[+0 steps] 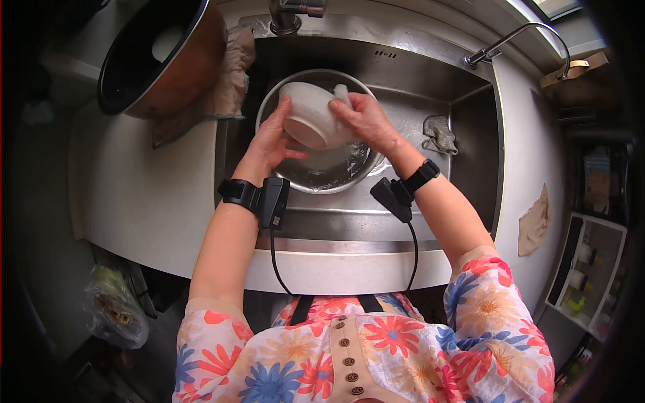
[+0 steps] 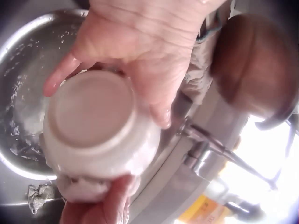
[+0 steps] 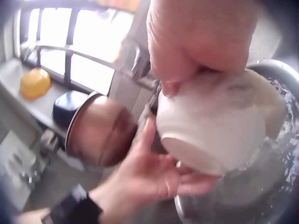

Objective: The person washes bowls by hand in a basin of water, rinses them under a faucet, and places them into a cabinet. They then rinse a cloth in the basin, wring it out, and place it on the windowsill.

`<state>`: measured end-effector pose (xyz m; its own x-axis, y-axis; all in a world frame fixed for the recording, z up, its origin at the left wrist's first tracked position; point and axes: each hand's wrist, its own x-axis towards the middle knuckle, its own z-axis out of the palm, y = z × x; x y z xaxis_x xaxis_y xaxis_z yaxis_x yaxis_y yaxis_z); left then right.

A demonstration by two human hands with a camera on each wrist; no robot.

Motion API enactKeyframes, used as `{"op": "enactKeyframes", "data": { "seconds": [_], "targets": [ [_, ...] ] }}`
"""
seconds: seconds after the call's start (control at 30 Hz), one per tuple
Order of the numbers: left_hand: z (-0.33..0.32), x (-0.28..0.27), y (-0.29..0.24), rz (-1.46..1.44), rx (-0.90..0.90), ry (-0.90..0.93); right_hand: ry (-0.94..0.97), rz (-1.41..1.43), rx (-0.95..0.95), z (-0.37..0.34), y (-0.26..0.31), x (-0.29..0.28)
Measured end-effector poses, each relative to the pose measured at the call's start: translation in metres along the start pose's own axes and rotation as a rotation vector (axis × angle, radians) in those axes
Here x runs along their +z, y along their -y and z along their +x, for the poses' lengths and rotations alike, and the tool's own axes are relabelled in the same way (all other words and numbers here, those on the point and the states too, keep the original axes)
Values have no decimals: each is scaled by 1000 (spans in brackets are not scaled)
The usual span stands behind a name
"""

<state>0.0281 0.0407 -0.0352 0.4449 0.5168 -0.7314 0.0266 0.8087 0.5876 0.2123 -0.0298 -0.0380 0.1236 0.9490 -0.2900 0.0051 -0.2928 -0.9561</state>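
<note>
A white bowl [image 1: 309, 114] is held tilted over a round metal basin [image 1: 269, 107] with water in it, its underside toward the person. My left hand [image 1: 270, 138] grips the bowl from the left, thumb up along its side and fingers reaching under it. In the left wrist view the foot ring of the bowl [image 2: 93, 109] faces the camera. My right hand [image 1: 368, 124] holds a wet white cloth [image 1: 342, 94] against the bowl at its right side. Part of that cloth [image 2: 81, 189] bulges beside the right fingers in the left wrist view.
The basin stands in a steel sink [image 1: 396, 208]. A grey mesh scrubber [image 1: 439, 134] lies right of it. A large copper-coloured pot [image 1: 175, 74] sits on a cloth at the left. One faucet [image 1: 285, 23] rises behind the sink, a thin curved one [image 1: 517, 33] at back right.
</note>
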Motion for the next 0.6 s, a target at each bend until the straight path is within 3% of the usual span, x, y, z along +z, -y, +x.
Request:
{"op": "enactKeyframes", "data": {
  "seconds": [0.07,0.1,0.13,0.23,0.27,0.33,0.4,0.47,0.5,0.6],
  "targets": [
    [3,4,2,-61,-11,1,-58,-508,-86,-11,15,34],
    [13,-4,5,-63,-19,162,-26,-548,-139,-13,6,46],
    [29,-12,12,-63,-21,163,6,-588,-191,-13,-8,55],
    [45,-10,16,81,10,-150,130,-662,-228,-18,-32,71],
    [42,-7,14,82,9,-149,129,-662,-226,-18,-36,70],
    [28,2,7,219,-1,-294,332,-825,-187,-21,-38,64],
    [30,1,8,259,-24,-238,389,-971,-177,-18,-54,47],
    [32,0,12,298,-47,-181,345,-1203,-323,-15,-74,32],
    [33,-1,17,249,-30,-172,380,-1210,-192,-11,-69,33],
    [28,4,24,193,29,-161,408,-1106,-83,-8,-44,40]
  ]
}}
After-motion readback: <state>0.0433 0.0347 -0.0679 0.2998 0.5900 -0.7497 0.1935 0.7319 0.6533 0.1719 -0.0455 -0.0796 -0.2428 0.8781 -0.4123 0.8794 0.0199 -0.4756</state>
